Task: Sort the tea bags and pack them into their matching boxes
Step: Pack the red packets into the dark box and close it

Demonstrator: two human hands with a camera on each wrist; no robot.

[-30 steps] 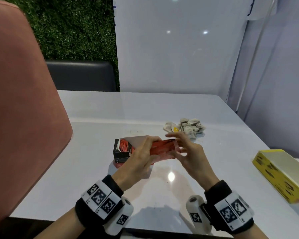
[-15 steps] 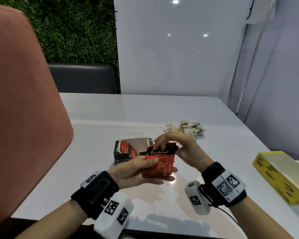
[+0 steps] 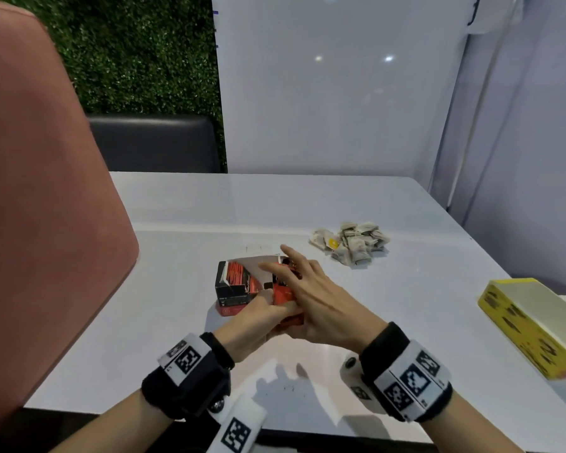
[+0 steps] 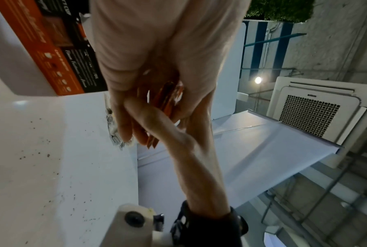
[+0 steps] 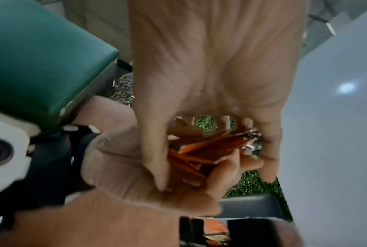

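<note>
A stack of red tea bag sachets (image 3: 282,289) is held just above the table, right in front of the open black-and-red box (image 3: 234,282). My left hand (image 3: 268,300) grips the stack from below and the left. My right hand (image 3: 294,276) lies over its top and right side, index finger lifted; in the right wrist view its thumb and fingers close round the sachets (image 5: 210,147). More red sachets stand inside the box. A pile of plain paper tea bags (image 3: 350,245) lies behind on the right. An open yellow box (image 3: 536,325) sits at the far right.
The white table (image 3: 183,322) has its front edge close under my wrists. A pink chair back (image 3: 46,191) fills the left side and a dark seat (image 3: 151,142) stands behind the table. White panels wall off the back and right.
The red stack, shown face-on half a second ago, has turned and moved toward the box. My right hand has slid over its top; my left hand has rolled palm-inward.
</note>
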